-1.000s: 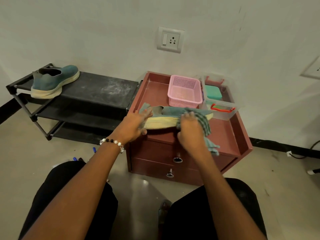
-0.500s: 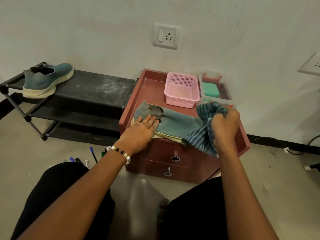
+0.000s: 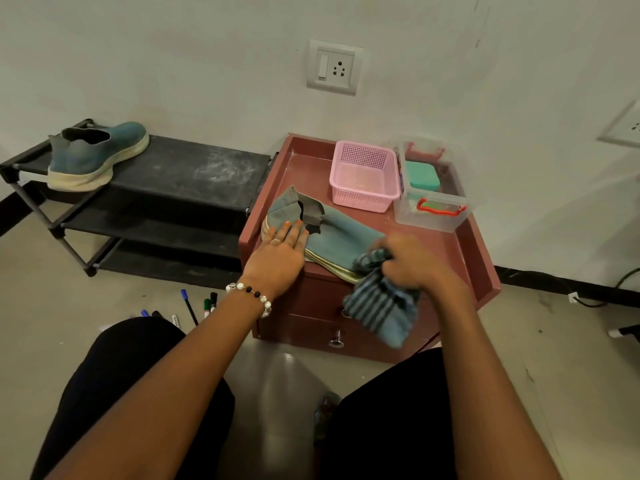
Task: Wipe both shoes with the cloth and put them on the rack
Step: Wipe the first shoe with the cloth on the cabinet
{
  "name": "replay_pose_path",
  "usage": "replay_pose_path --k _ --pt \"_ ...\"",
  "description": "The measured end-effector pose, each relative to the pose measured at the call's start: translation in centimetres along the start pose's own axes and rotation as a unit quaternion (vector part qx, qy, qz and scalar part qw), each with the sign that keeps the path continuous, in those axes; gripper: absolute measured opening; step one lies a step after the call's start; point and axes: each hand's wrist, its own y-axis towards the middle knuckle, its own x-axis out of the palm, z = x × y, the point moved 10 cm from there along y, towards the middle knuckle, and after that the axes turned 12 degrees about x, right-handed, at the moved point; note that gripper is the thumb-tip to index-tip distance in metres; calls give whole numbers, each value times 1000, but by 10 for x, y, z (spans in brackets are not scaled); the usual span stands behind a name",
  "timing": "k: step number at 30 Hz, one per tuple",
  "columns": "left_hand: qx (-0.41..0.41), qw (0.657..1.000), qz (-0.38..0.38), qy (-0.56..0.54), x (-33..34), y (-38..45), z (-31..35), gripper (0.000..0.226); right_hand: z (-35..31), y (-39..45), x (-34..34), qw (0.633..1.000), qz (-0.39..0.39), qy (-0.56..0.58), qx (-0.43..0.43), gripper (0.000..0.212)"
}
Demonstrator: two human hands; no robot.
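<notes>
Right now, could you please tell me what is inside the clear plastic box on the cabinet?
Inside the clear plastic box, a teal lidded container shows. Something pale lies toward the front, too blurred by the wall to identify.

I see bare shelf on the rack right of the parked shoe; pink basket and clear box crowd the surface's rear.

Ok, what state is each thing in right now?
Rack shoe: upright on the rack.
Cabinet shoe: on its side, being wiped.
Cloth: bunched, hanging off the cabinet front.
Left hand: flat on the shoe's heel.
Right hand: grips the cloth.
Basket: upright.
Drawers: closed.
</notes>
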Motion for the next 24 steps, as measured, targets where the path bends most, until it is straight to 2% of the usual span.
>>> replay_pose_path --k 2,4,5,6,7,9,12,14,18,21,24 --pt "-9 1000 3 -1 2 0 -2 59 27 -4 -35 989 117 69 61 44" --pt "-5 1000 9 2 1 1 1 57 34 -21 -65 948 259 167 83 44" --pt "0 1000 12 4 0 2 3 56 29 -28 -71 929 303 200 78 44" --pt "4 1000 13 5 -1 2 5 56 18 -27 -70 924 309 214 63 45" --pt "8 1000 12 5 -1 3 7 57 4 -20 -61 934 284 210 46 48" --pt "13 1000 6 0 0 4 9 60 -27 1 -24 970 185 158 10 51" --pt "12 1000 1 -6 0 6 8 64 -59 17 34 994 98 -2 -39 37" --pt "11 1000 0 -6 0 7 7 64 -66 21 50 994 80 -61 -47 32" --pt "13 1000 -2 -5 -1 11 6 62 -48 22 52 999 20 -37 -1 31" --pt "18 1000 -7 -4 -1 14 5 63 -31 22 47 998 24 -38 34 26" --pt "37 999 -15 -8 -3 19 4 64 -39 24 50 999 43 -2 28 20"
